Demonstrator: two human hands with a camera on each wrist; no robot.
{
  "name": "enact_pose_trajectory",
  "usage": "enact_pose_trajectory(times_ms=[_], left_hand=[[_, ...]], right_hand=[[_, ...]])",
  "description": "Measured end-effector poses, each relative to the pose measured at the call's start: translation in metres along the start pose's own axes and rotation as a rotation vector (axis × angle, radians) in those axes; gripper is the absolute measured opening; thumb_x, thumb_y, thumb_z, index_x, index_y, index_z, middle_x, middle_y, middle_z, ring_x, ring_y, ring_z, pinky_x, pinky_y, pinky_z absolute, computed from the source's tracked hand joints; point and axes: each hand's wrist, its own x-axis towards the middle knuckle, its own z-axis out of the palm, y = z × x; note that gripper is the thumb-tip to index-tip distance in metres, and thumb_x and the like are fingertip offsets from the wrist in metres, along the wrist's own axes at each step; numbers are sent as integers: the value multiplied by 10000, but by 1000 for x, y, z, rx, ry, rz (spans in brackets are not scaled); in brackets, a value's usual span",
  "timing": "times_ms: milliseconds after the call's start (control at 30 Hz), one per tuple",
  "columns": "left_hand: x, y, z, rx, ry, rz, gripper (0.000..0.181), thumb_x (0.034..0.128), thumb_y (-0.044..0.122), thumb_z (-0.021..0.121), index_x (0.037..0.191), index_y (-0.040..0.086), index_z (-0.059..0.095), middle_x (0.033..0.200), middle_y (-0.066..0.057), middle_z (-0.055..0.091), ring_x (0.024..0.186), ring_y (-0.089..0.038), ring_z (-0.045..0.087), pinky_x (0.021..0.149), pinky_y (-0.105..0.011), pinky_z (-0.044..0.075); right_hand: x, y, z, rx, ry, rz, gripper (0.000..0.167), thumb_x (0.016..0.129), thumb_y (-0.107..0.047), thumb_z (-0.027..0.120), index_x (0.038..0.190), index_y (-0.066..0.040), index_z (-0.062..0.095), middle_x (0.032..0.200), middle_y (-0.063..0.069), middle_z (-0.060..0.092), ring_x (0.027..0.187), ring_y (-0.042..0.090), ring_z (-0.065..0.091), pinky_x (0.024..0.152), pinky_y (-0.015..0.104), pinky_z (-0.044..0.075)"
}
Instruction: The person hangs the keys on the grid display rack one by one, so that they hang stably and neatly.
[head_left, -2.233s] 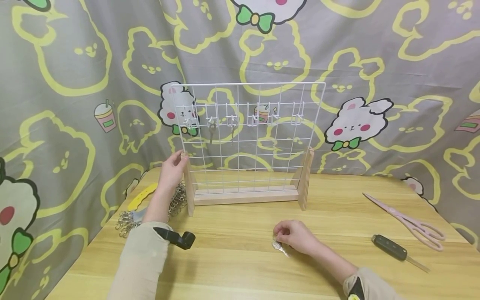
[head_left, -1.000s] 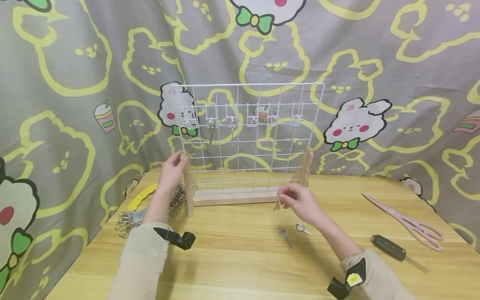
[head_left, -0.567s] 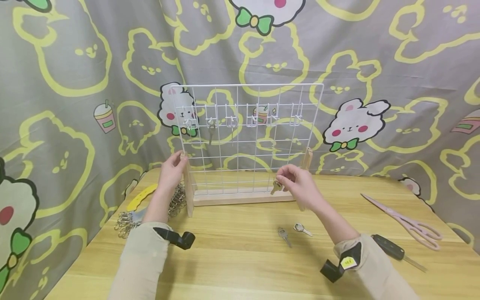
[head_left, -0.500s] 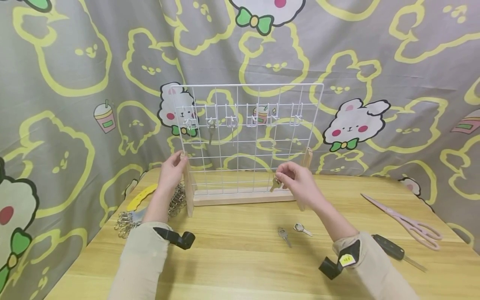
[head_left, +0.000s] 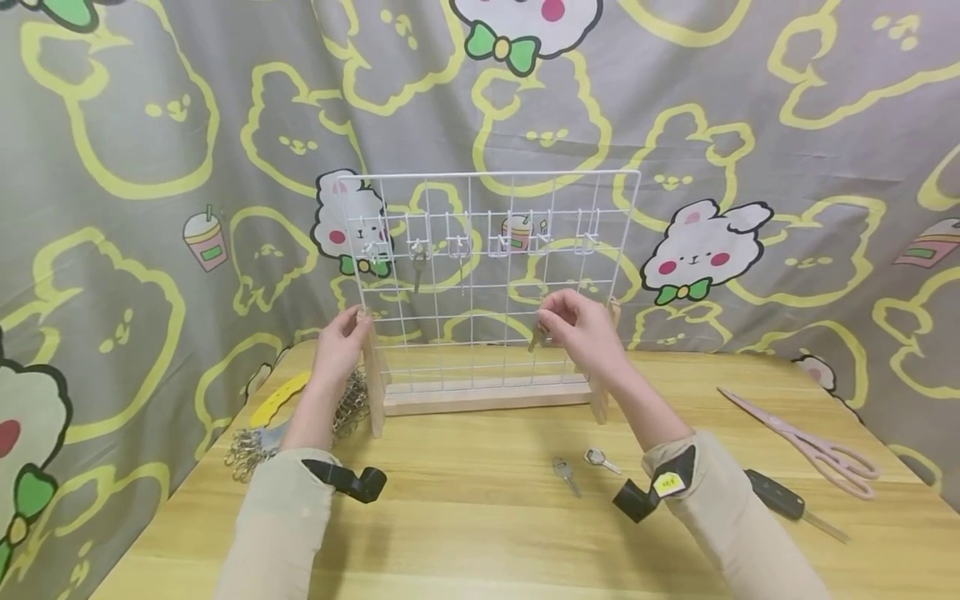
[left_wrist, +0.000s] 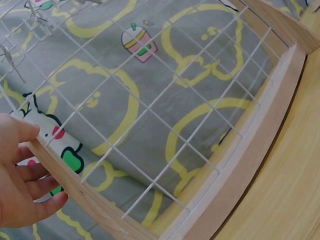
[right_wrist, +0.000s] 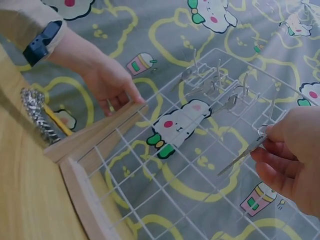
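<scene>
A white wire grid rack (head_left: 487, 174) stands on a wooden base (head_left: 487, 397) in the head view, with a row of white hooks across its upper part. Keys (head_left: 417, 275) hang from the hooks at its left. My left hand (head_left: 337, 346) grips the top of the rack's left wooden post (head_left: 375, 392); the left wrist view has the thumb in front and fingers behind. Between thumb and fingers, my right hand (head_left: 588, 333) pinches a key (right_wrist: 240, 160) by its ring end, blade pointing down. It is before the grid's right half, below the hooks.
Two loose keys (head_left: 567, 476) (head_left: 602, 460) lie on the table. To the right are a black car key (head_left: 776, 496) and pink scissors (head_left: 802, 437). Metal clasps or rings (head_left: 250, 450) and a yellow strip (head_left: 279, 400) lie left. A patterned curtain (head_left: 247, 167) hangs behind.
My right hand has picked up a key from the table, leaving two there, and has raised it toward the grid. The left hand has stayed on the post.
</scene>
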Motion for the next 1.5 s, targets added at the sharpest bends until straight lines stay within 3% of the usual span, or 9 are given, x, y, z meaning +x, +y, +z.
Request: enact_pose_trajectory(times_ms=[500,867,1067,1500], left_hand=[[2,-5,0,-11,20,15,549,993,272,435,1467,68,247,1502,-179,211,1370,-291,212,1111,-412,216],[2,-5,0,-7,17,7,555,995,283,429,1472,77,233,1501,-172,220,1370,-292,213,1113,-413,212],[1,-4,0,-5,11,-2,571,992,316,427,1476,89,225,1510,-154,204,1376,-280,199,1116,-405,203],[2,-2,0,3,12,-7,569,992,318,425,1478,97,225,1518,-140,185,1380,-276,187,1117,-405,200]], right_hand=[[36,-32,13,66,63,-79,121,918,-89,577,968,21,584,848,122,611,687,148,564,586,247,528],[49,-48,20,127,84,-97,143,928,-96,561,991,33,559,837,135,586,705,202,572,570,235,517],[55,-51,20,155,119,-93,152,932,-98,554,993,41,551,827,166,583,656,164,559,524,200,499],[61,-51,20,145,177,-109,146,924,-77,558,973,60,564,778,104,578,621,141,552,528,225,518]])
